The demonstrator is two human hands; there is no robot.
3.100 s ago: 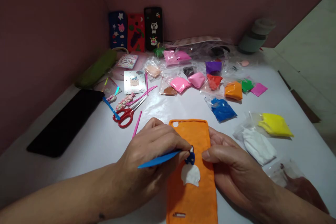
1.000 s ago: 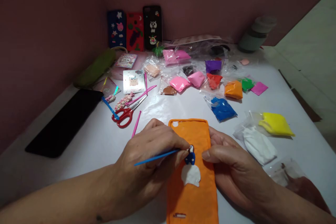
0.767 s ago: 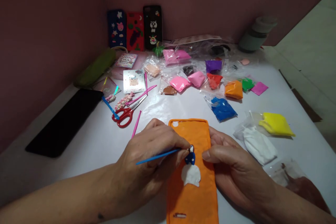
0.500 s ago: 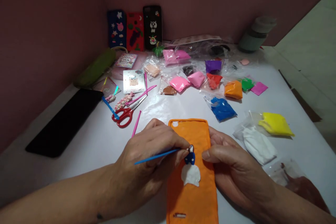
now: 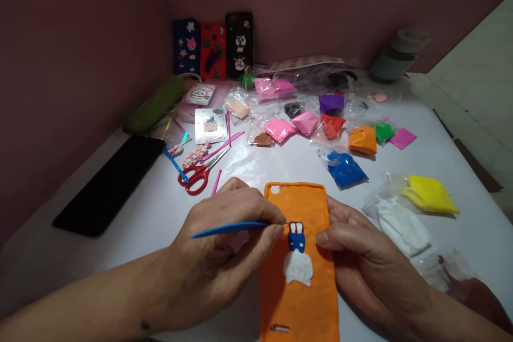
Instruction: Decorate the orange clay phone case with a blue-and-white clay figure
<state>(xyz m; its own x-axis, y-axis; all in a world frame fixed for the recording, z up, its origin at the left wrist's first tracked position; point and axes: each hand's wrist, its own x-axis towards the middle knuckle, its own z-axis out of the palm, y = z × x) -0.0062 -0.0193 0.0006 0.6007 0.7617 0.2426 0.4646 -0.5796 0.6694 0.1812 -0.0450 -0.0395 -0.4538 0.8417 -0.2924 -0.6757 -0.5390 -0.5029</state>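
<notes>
An orange phone case lies upright in front of me, its upper end away from me. On it sits a small figure with a white head, a blue body and white legs outlined in brown. My left hand pinches a thin blue tool, whose tip is beside the figure's legs. My right hand grips the case's right edge, thumb on its face and the other fingers partly hidden behind it.
Bags of coloured clay, including blue, yellow and white, lie behind and to the right. Red-handled scissors and a black phone are at left. Decorated cases lean on the wall; a bottle stands back right.
My left hand and the blue tool's tip have drawn back left from the figure's legs, which now show more fully. The whole view has shifted slightly, moving everything to the right.
</notes>
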